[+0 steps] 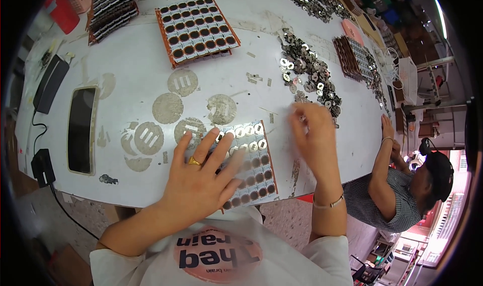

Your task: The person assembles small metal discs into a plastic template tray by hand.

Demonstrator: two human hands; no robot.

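Note:
A sheet with a grid of dark round spots [256, 178] lies at the table's front edge. Shiny metal pieces [246, 131] cover spots in its two far rows. My left hand [201, 178], a yellow ring on one finger, rests over the sheet's left side with fingers spread, its thumb blurred. To the right of the sheet, my right hand [317, 132] is curled with its fingertips drawn together beside a pile of small metal pieces [314, 75]. Anything between those fingertips is too small and blurred to make out.
A stack of similar sheets [198, 29] stands farther back. At left lie a phone [82, 130] and a black device [52, 85] with a cable. More metal pieces [317, 2] cover the far right. A co-worker [402, 185] sits at the right edge near another stack [352, 57].

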